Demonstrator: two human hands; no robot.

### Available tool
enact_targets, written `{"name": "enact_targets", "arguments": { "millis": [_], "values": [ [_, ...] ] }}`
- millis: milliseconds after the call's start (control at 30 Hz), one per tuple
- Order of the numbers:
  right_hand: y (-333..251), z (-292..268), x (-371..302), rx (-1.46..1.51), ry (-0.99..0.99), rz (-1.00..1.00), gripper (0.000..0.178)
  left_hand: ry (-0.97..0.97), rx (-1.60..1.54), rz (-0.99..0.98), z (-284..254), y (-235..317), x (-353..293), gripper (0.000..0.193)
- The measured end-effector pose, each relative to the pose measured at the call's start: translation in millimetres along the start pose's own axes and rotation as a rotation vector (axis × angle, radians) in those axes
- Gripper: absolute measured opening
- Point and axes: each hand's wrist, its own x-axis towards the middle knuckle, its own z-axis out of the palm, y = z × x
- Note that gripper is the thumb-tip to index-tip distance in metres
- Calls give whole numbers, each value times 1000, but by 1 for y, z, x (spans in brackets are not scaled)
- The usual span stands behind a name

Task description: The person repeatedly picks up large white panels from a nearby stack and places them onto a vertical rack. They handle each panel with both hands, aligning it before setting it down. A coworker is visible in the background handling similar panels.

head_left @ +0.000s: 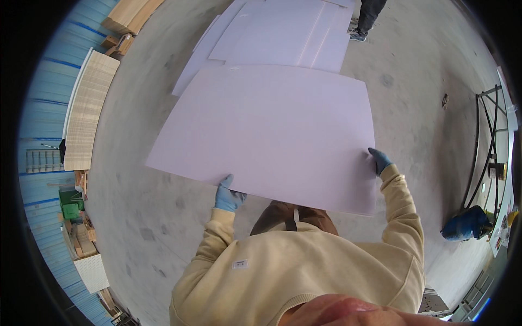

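A large pale lilac-white sheet [266, 130] spreads out in front of me, held off the floor at its near side. My left hand [229, 194], in a blue glove, grips its near edge, thumb on top and fingers underneath. At the right edge my right hand [379, 161], also blue-gloved, holds the sheet, its thumb over the top and the other fingers mostly hidden. Beyond lie more pale sheets [277, 35], overlapping unevenly; the held sheet covers their near part.
Another person's dark-trousered leg and shoe [365, 22] stand beside the far sheets. Boards [89, 108] and wood pieces line the blue wall at left. A black metal frame [478, 152] and a blue bundle [466, 223] stand at right on the grey concrete floor [141, 228].
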Motion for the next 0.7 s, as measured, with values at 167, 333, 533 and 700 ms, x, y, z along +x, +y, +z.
{"name": "enact_targets", "arguments": {
  "millis": [167, 333, 533, 700],
  "values": [
    [88, 12, 61, 35, 244, 7, 38, 185, 37, -53, -64, -18, 47, 41],
    [132, 31, 73, -419, 586, -21, 67, 230, 52, -127, -100, -18, 94, 54],
    [146, 57, 55, -523, 812, -69, 76, 107, 301, -228, -170, 30, 129, 70],
    [144, 60, 39, -426, 818, -146, 73, 1343, 1596, 444, -187, 180, 142, 101]
  ]
}}
